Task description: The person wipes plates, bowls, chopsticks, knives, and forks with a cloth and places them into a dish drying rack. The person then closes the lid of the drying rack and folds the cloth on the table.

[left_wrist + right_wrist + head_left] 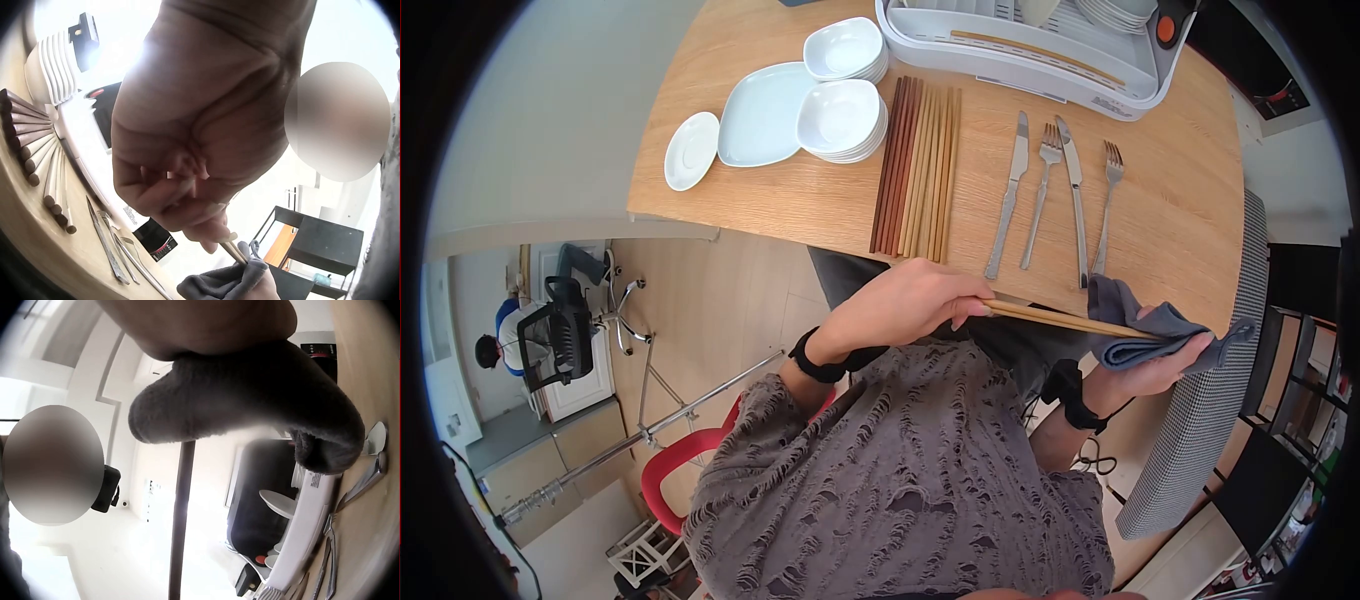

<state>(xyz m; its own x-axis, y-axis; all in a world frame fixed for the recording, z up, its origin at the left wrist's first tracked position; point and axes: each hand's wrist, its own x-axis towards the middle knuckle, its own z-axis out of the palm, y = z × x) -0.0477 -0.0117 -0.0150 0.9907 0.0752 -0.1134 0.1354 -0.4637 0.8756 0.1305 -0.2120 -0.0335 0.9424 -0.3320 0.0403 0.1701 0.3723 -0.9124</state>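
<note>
My left hand (905, 300) pinches a pair of light wooden chopsticks (1065, 319) near one end, just in front of the table's edge. Around their other end is a dark grey cloth (1115, 303), which my right hand (1150, 378) grips from below. In the right wrist view the cloth (250, 394) is folded over, with a chopstick (181, 519) coming out of it. Beyond the left hand lies a row of reddish-brown chopsticks (897, 165) and light chopsticks (935, 175). To their right are a knife (1007, 205), a fork (1043, 190), a second knife (1076, 200) and another fork (1109, 190).
Two stacks of white bowls (840, 115) stand at the back left beside a square plate (750, 125) and a saucer (692, 152). A white dish rack (1040, 80) holds plates at the back. A checked bench (1190, 450) flanks the table; a red chair (662, 480) is behind.
</note>
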